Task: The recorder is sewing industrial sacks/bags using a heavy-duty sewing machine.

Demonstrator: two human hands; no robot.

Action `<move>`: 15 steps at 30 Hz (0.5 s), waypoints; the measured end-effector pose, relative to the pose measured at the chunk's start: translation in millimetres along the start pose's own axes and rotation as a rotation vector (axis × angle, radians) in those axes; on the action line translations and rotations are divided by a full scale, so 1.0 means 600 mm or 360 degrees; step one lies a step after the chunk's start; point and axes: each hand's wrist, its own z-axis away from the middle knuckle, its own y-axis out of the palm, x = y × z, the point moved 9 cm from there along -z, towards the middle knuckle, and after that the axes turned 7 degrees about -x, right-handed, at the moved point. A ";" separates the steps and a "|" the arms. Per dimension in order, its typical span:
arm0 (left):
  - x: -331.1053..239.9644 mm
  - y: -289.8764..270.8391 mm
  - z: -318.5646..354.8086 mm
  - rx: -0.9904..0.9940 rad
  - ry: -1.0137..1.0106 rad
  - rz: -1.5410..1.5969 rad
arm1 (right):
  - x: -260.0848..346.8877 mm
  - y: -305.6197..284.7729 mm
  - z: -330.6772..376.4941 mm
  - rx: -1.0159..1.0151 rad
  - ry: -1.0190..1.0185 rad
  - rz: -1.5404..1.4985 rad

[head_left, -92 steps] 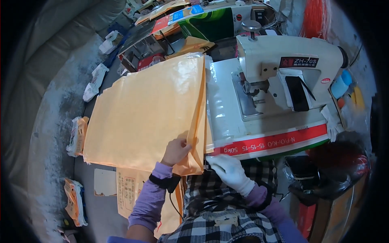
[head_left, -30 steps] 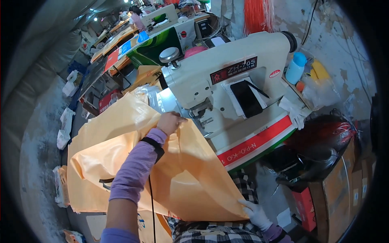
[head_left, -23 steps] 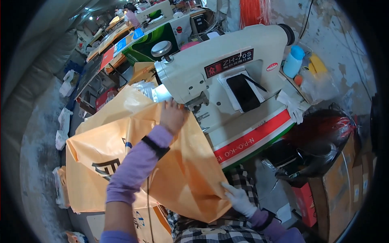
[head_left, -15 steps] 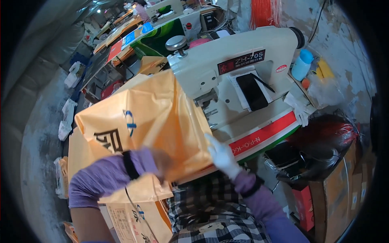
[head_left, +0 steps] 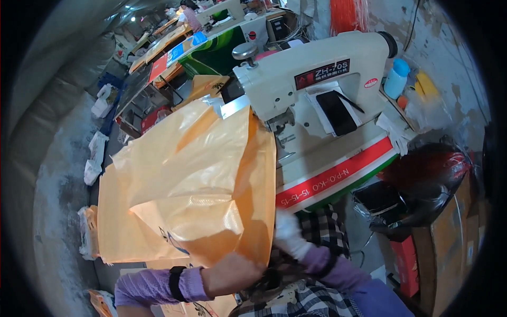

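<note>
A glossy yellow-orange sack (head_left: 179, 174), creased and printed near its lower edge, is spread over the left end of the work table. Its right edge runs beside the needle area of a white sewing machine (head_left: 327, 74). My left hand (head_left: 237, 274), bare with a purple sleeve, is closed at the sack's lower right corner, its fingertips partly hidden. Next to the sack's lower right edge is my right hand (head_left: 290, 235) in a white glove. Motion smears its fingers, so whether it touches the sack is unclear.
On the machine bed lie a black phone (head_left: 338, 113) and a pen over papers. A blue bottle (head_left: 396, 78) and a white glove (head_left: 392, 132) are at the right. Beyond are a cardboard box (head_left: 449, 248) and plastic-wrapped material. Another person (head_left: 190, 16) is far back.
Both hands have come down toward me. The sack has been drawn the same way and turned, its right edge now running lengthwise beside the machine and most of its print out of sight.
</note>
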 end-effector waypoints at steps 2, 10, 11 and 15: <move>-0.024 0.003 -0.017 -0.0218 0.0397 0.0329 | 0.113 -0.079 -0.019 -0.0153 -0.0503 0.0607; 0.079 -0.070 -0.155 -0.0082 0.0728 -0.0148 | 0.028 -0.103 0.124 0.0364 -0.0179 0.0312; 0.104 -0.140 -0.170 -0.0209 0.0684 -0.0198 | 0.018 -0.123 0.101 0.0166 -0.0215 0.0245; 0.129 -0.322 -0.122 -0.0211 0.0216 -0.0785 | -0.048 -0.122 -0.045 0.0244 -0.0027 0.0424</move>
